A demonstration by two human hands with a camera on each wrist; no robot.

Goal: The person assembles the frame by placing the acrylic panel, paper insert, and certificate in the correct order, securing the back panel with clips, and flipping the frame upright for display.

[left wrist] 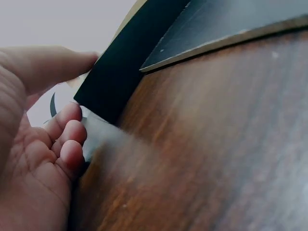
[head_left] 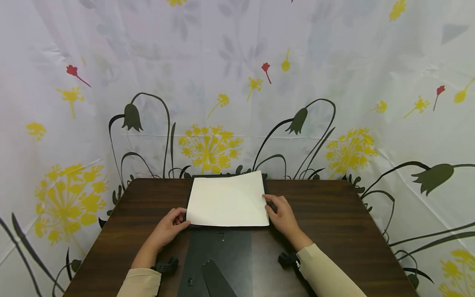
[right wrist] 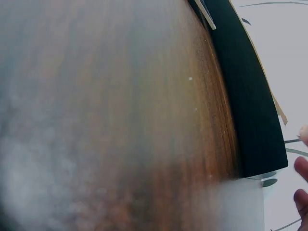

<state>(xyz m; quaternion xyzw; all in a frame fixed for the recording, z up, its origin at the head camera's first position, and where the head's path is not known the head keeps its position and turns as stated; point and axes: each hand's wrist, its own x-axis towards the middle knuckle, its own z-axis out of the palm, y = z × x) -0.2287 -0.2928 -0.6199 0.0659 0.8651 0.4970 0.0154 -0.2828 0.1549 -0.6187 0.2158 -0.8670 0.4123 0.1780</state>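
Observation:
A cream-white sheet of paper (head_left: 227,200) lies over a black picture frame (head_left: 231,228) near the far edge of the table. The sheet's far right corner rises past the frame's border. At the left, my left hand (head_left: 167,229) has its thumb and fingertips at the edge of the sheet and frame. In the left wrist view the thumb (left wrist: 72,65) lies against the frame's upper edge, other fingers loosely bent beside its corner. My right hand (head_left: 283,216) touches the sheet's right edge with index finger and thumb. Only a few right fingertips (right wrist: 301,168) show in the right wrist view.
In front of the frame lies a dark backing board (head_left: 222,251) with a stand leg (head_left: 216,276) and small hangers. All of it rests on a brown wooden table (head_left: 345,231). A flowered curtain (head_left: 222,82) hangs behind the table.

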